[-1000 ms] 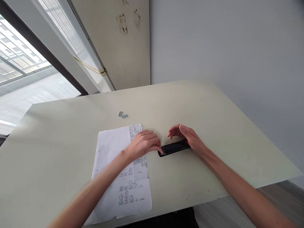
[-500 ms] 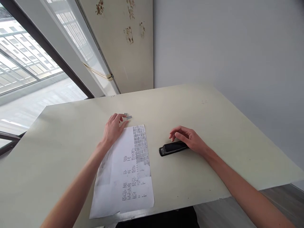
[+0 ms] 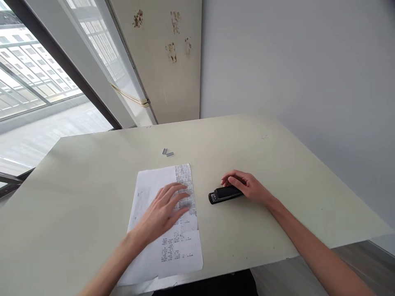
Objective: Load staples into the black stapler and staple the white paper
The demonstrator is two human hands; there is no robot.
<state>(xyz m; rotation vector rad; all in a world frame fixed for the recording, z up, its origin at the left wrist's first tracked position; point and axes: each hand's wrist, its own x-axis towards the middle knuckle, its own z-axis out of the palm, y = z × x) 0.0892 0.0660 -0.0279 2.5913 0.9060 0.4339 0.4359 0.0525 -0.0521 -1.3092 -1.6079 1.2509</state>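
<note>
A black stapler (image 3: 226,193) lies on the table with its front end pointing left. My right hand (image 3: 247,186) is closed over its rear part, fingers curled on the far side and thumb along the near side. Printed sheets of paper (image 3: 182,259) lie to the left of the stapler, close to the table's front edge. Over their middle is my left hand (image 3: 165,207), holding nothing, its fingers spread; whether it touches the paper is unclear. Beyond the paper's far edge are two small grey staple strips (image 3: 170,154), apart from both hands.
The pale table (image 3: 92,185) reaches to a grey wall (image 3: 277,61) and a cream refrigerator (image 3: 173,86) with brown stains. A glass window (image 3: 37,74) with a dark frame is on the left.
My left hand has left the staple strips and come back toward me and right, over the paper. The right hand stays at the stapler. The view has shifted slightly.
</note>
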